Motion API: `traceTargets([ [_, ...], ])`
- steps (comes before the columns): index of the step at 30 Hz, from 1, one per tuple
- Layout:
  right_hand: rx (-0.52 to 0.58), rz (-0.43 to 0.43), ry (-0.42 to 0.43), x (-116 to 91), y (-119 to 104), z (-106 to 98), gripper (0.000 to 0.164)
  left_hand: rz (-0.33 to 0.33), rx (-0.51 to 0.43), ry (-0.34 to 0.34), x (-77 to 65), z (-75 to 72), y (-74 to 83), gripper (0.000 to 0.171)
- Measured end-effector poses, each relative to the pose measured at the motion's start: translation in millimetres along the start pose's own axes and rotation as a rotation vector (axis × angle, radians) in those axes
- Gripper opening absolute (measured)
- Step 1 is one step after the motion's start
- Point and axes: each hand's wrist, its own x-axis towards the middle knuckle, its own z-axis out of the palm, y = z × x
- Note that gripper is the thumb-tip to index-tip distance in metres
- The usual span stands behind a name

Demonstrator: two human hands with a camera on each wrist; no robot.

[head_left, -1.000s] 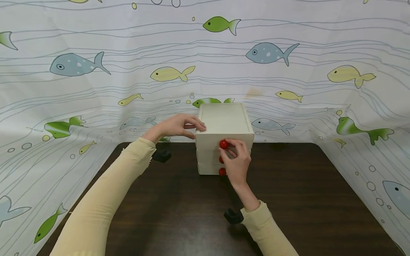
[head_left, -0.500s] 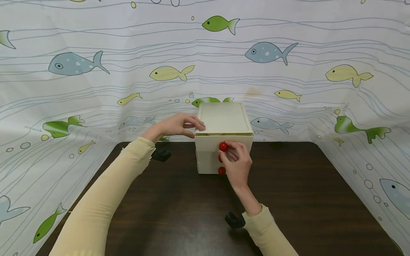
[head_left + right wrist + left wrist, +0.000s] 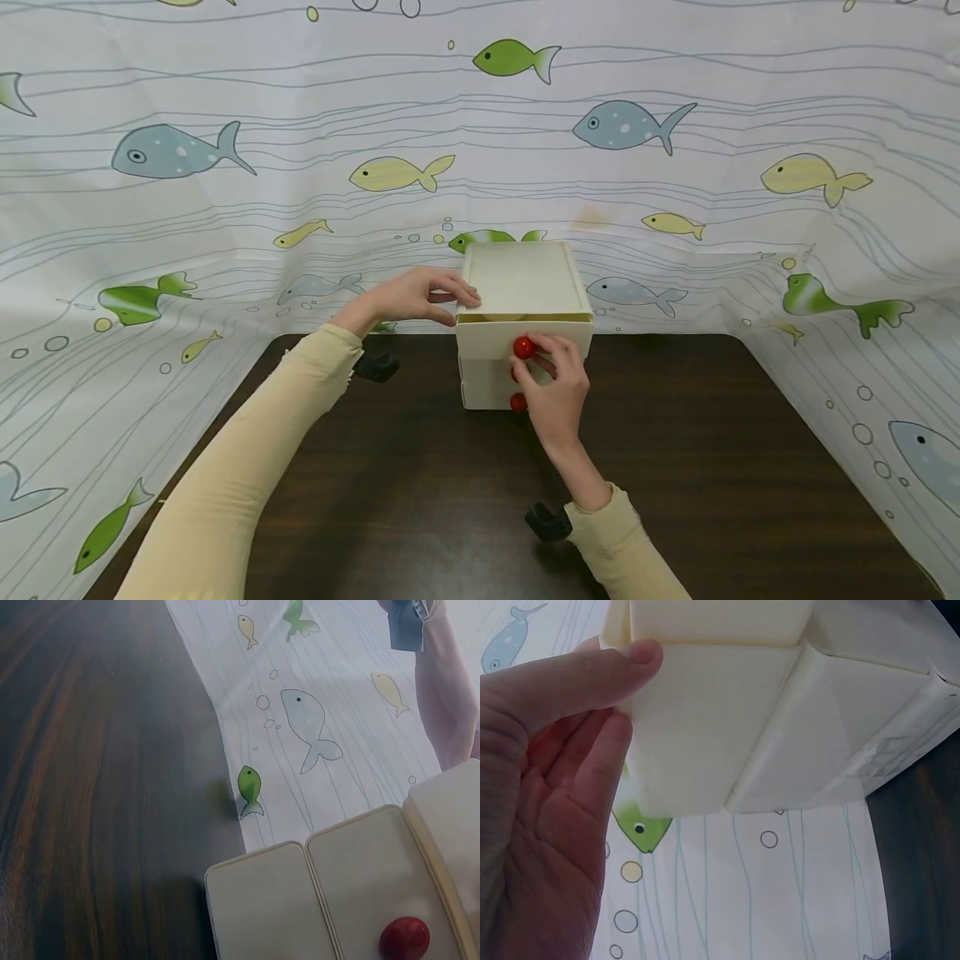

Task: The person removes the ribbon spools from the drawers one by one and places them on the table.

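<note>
A cream chest of drawers [image 3: 525,279], three drawers high with round red knobs, stands at the table's back edge. My right hand [image 3: 555,392] pinches the top red knob [image 3: 524,347] between thumb and fingers. The top drawer [image 3: 487,337] sticks out slightly, with a narrow dark gap under the top panel. My left hand [image 3: 416,293] holds the chest's upper left edge, fingers on top. In the left wrist view the left thumb [image 3: 634,664] lies against the chest's cream side [image 3: 705,727]. The right wrist view shows another red knob [image 3: 405,939]; the right hand is outside it.
The dark wooden table [image 3: 420,500] spreads in front of the chest and to both sides. A white fish-print curtain [image 3: 300,208] stands behind and along both sides. Black wrist cameras [image 3: 549,522] are on both wrists.
The top drawer has come slightly out toward me, opening a gap under the top panel. My right hand has moved a little nearer with its knob. The left hand has stayed in place.
</note>
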Motion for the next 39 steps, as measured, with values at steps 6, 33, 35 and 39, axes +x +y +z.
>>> traceTargets([
  [6, -0.049, -0.028, 0.014, 0.0, 0.0, 5.0, 0.032, -0.001, 0.007, 0.002, -0.3, 0.2, -1.9, 0.037],
  [33, -0.103, -0.083, -0.029, -11.7, -14.8, -9.5, 0.030, -0.001, -0.002, 0.015, -2.1, -0.2, -2.5, 0.036],
  [35, -0.106, -0.100, -0.031, -14.1, -18.3, -12.8, 0.032, -0.015, 0.003, 0.017, -1.9, -0.3, -2.2, 0.036],
  [39, -0.111, -0.128, -0.030, -19.3, -24.5, -19.7, 0.034, -0.015, 0.004, 0.018, -0.8, 0.1, -1.7, 0.036],
])
